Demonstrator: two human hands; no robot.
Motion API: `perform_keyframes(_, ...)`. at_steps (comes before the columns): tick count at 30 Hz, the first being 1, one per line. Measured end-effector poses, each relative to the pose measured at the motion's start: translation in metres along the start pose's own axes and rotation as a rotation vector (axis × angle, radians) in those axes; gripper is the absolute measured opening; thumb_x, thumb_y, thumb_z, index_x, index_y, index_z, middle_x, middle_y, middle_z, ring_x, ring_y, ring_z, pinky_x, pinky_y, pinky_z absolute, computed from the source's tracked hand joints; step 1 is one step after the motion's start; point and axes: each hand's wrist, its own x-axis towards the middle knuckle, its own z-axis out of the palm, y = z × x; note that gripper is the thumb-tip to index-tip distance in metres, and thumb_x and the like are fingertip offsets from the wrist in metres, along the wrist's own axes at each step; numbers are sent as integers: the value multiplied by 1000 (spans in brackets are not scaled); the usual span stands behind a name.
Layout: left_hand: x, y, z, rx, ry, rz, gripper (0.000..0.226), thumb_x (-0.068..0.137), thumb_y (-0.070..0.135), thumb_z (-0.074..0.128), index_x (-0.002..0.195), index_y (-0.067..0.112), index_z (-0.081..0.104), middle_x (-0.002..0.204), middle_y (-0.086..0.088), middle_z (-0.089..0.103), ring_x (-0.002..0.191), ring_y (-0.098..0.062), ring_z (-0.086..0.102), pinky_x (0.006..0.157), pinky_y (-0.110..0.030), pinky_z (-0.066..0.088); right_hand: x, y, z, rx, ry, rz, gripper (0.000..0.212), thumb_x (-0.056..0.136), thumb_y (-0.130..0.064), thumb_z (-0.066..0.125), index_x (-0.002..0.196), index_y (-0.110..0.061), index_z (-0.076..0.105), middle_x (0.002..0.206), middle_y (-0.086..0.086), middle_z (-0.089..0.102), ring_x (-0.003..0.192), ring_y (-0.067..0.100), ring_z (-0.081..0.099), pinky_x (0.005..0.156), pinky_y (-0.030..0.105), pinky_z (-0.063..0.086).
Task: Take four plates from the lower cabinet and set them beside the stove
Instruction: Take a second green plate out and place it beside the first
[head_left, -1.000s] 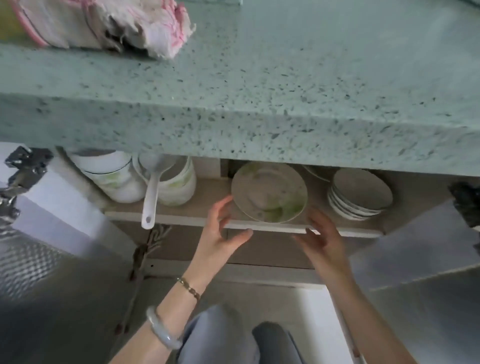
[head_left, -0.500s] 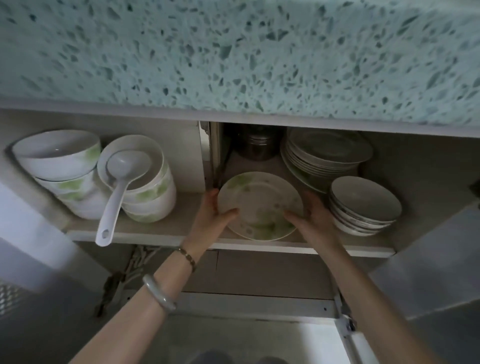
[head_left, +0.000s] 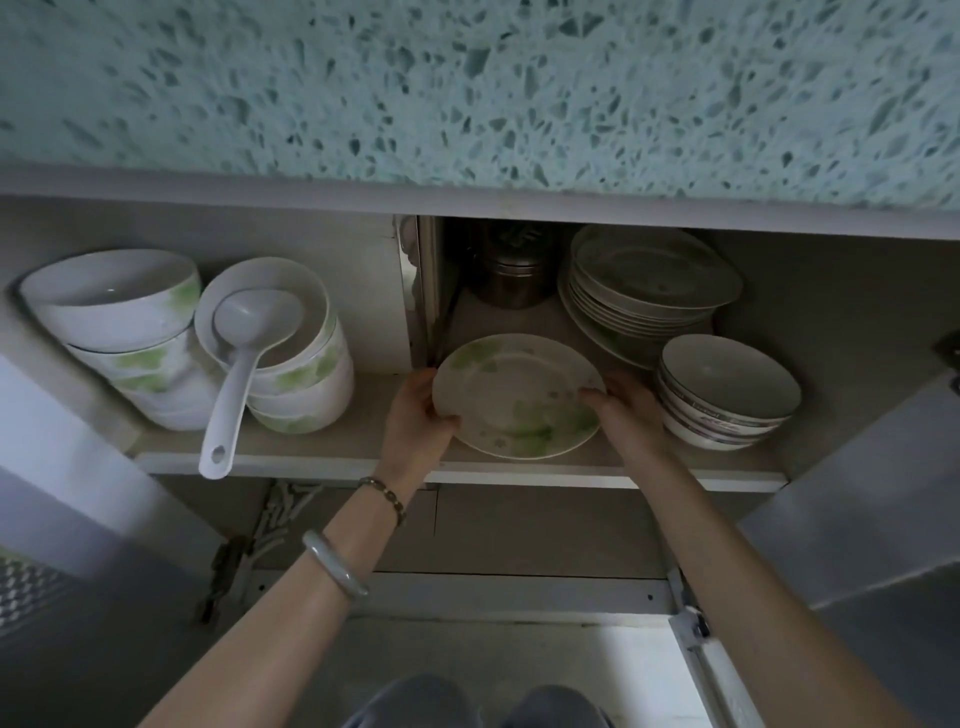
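Note:
A white plate with green leaf print (head_left: 517, 397) lies on the shelf (head_left: 332, 454) of the open lower cabinet, near its front edge. My left hand (head_left: 418, 415) grips the plate's left rim, thumb on top. My right hand (head_left: 626, 410) holds the right rim, fingers curled over it. Behind it, at the back right, stands a stack of several plain plates (head_left: 649, 283).
A stack of shallow bowls (head_left: 727, 392) sits right beside my right hand. On the left stand stacked green-print bowls (head_left: 119, 327) and more bowls (head_left: 291, 364) with a white ladle (head_left: 239, 374) overhanging the shelf edge. A metal canister (head_left: 511, 270) stands at the back. The speckled countertop edge (head_left: 467, 88) overhangs above.
My head has dropped below the counter, showing the cabinet's inside. Both hands reached in from open air and closed on the green-print plate's two rims.

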Motion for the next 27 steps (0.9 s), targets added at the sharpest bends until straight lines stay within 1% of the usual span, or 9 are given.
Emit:
perform_keyframes(2,-5,-2,-4,-9,4,4,53,72,-9,68,120,7,55,102,9,62,100,-11,60,70,-8,47,-4,-1,-1,22,26,-24,33,88,-7,58,119,-14,61,102,-4,60,93,12,55,53,-1,37)
perform_keyframes(4,-12,-1,-8,-51,14,9,56,72,-11,67,122,8,55,105,7,62,96,-6,60,75,-10,50,-10,-1,0,44,39,-42,31,86,-3,56,114,-14,63,99,-4,63,86,7,59,53,-1,39)
perform_keyframes(11,-54,21,-37,-157,84,-120,45,77,-11,67,116,8,56,106,0,66,100,-16,64,73,-13,52,-58,-27,-7,92,24,35,25,80,4,57,94,-17,63,91,3,65,79,5,60,66,17,47)
perform_keyframes(14,-87,42,-56,-120,96,-254,46,74,-6,72,114,9,57,100,2,68,95,-16,65,86,-33,54,-95,-46,-20,113,30,96,23,70,-5,57,87,-18,66,87,8,68,76,6,61,68,23,47)
perform_keyframes(16,-113,58,-68,-158,71,-300,41,70,-13,70,105,8,65,97,-6,72,95,-24,69,87,-43,56,-127,-58,-28,141,64,150,22,71,0,56,86,-13,66,77,-3,68,69,-2,59,64,16,45)
perform_keyframes(18,-146,80,-81,-195,17,-357,45,70,-20,64,101,12,69,96,-6,73,96,-25,69,83,-34,57,-160,-68,-38,161,98,224,25,73,6,54,94,0,66,69,-13,67,65,-6,56,65,15,44)
perform_keyframes(20,-182,100,-93,-193,-40,-398,51,70,-23,63,102,16,69,97,-3,73,97,-22,69,84,-30,56,-192,-77,-52,180,120,323,37,73,3,53,106,-1,67,82,-15,71,79,4,63,76,27,49)
perform_keyframes(22,-211,116,-107,-165,-61,-447,51,68,-22,66,100,18,70,97,-5,74,98,-24,69,87,-34,56,-221,-94,-67,159,130,414,46,67,-9,53,110,-12,69,100,-2,73,91,16,66,76,33,53)
perform_keyframes(27,-266,172,-138,-105,-59,-500,49,68,-17,71,103,17,69,99,-6,73,94,-22,69,79,-28,56,-273,-158,-101,76,142,444,36,76,1,51,106,-11,69,97,6,72,74,9,64,57,11,46)
